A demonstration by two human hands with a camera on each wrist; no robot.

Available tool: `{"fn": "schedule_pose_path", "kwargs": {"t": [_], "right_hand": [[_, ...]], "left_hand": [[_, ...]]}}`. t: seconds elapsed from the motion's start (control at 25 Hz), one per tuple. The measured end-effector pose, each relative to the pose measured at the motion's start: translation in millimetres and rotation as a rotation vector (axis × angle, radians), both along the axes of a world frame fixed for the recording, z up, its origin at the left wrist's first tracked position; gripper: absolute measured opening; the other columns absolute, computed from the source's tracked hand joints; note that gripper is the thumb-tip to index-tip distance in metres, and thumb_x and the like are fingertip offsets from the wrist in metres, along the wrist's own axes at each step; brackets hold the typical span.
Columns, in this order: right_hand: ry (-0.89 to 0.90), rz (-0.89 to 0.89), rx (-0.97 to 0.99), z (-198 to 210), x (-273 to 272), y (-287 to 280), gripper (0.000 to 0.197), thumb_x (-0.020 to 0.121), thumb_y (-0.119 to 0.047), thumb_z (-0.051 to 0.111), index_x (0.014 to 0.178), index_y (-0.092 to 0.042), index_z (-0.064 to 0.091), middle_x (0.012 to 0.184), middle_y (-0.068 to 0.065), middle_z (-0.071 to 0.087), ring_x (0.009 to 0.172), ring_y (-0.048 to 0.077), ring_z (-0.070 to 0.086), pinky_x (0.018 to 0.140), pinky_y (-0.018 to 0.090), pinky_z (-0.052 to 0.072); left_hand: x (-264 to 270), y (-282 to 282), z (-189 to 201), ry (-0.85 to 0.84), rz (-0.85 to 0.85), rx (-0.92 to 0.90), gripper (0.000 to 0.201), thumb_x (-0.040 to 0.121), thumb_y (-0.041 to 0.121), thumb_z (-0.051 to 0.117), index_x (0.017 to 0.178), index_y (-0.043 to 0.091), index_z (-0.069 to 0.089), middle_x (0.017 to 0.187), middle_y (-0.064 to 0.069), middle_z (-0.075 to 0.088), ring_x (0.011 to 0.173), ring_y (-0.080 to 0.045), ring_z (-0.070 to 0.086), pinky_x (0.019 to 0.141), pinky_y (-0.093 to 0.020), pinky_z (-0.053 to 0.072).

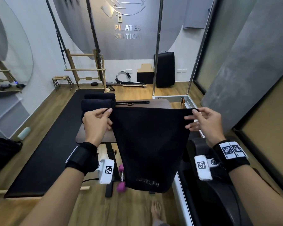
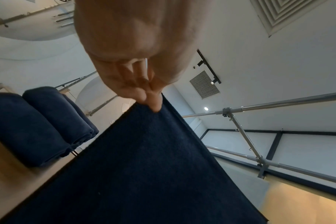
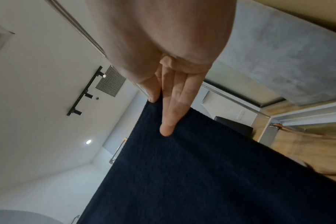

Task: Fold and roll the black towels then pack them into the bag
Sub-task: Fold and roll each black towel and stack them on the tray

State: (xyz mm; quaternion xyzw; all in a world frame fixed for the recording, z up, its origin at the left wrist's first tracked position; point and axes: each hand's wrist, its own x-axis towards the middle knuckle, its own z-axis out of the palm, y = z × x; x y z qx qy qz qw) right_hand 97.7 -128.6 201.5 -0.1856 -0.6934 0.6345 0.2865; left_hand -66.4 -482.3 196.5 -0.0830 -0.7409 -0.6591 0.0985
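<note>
Both hands pinch the top corners of a black towel [image 1: 147, 144], left hand [image 1: 96, 123] and right hand [image 1: 203, 123], so it hangs before the table's [image 1: 82, 136] near edge, limp and light, best gripped at corners, two rolled towels [image 1: 97, 103] at the far-left corner.

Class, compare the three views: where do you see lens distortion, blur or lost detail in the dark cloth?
Head view: wide-angle bending at the edges, and the towel reads as flat black. Left wrist view: the left hand is close and soft, the rolled towels sharper. Right wrist view: the right hand is blurred.
</note>
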Motion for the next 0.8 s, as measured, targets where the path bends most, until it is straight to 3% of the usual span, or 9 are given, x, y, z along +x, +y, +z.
{"fn": "schedule_pose_path", "kwargs": {"t": [0.08, 0.24, 0.44, 0.64, 0.8], "right_hand": [[0.027, -0.009, -0.032, -3, -25, 2, 0.020, 0.104, -0.024, 0.065, 0.108, -0.005, 0.061, 0.095, 0.015, 0.080, 0.070, 0.039, 0.077, 0.052, 0.034, 0.060], [0.038, 0.009, -0.119, -24, -91, 17, 0.011, 0.104, -0.023, 0.064, 0.103, -0.013, 0.061, 0.102, 0.013, 0.080, 0.081, 0.038, 0.078, 0.056, 0.031, 0.061], [-0.024, -0.027, -0.256, -61, -175, 53, 0.010, 0.103, -0.018, 0.066, 0.098, -0.011, 0.061, 0.096, 0.021, 0.078, 0.084, 0.041, 0.078, 0.061, 0.032, 0.064], [-0.124, -0.041, -0.369, -103, -261, 89, 0.009, 0.103, -0.012, 0.064, 0.100, -0.004, 0.060, 0.092, 0.029, 0.076, 0.087, 0.041, 0.078, 0.066, 0.034, 0.066], [-0.201, -0.027, -0.405, -118, -330, 123, 0.010, 0.103, -0.011, 0.063, 0.101, -0.002, 0.060, 0.093, 0.031, 0.075, 0.085, 0.042, 0.077, 0.065, 0.033, 0.066]], "left_hand": [[-20, 13, -2, -0.127, -0.028, 0.123, 0.021, 0.101, 0.026, 0.073, 0.116, 0.012, 0.076, 0.076, -0.009, 0.078, 0.055, -0.017, 0.072, 0.046, -0.027, 0.055], [-77, 43, -16, -0.250, -0.028, 0.307, 0.022, 0.102, 0.019, 0.071, 0.119, 0.005, 0.072, 0.095, -0.015, 0.081, 0.078, -0.028, 0.081, 0.048, -0.026, 0.057], [-147, 88, -47, -0.337, 0.012, 0.349, 0.020, 0.102, 0.018, 0.071, 0.118, 0.006, 0.069, 0.083, -0.022, 0.079, 0.074, -0.035, 0.080, 0.051, -0.029, 0.060], [-228, 142, -85, -0.367, 0.125, 0.372, 0.017, 0.104, 0.006, 0.064, 0.119, -0.003, 0.066, 0.099, -0.024, 0.076, 0.089, -0.029, 0.081, 0.067, -0.039, 0.066], [-290, 184, -107, -0.364, 0.201, 0.313, 0.011, 0.107, 0.005, 0.058, 0.114, -0.001, 0.065, 0.101, -0.021, 0.075, 0.092, -0.025, 0.080, 0.072, -0.037, 0.066]]}}
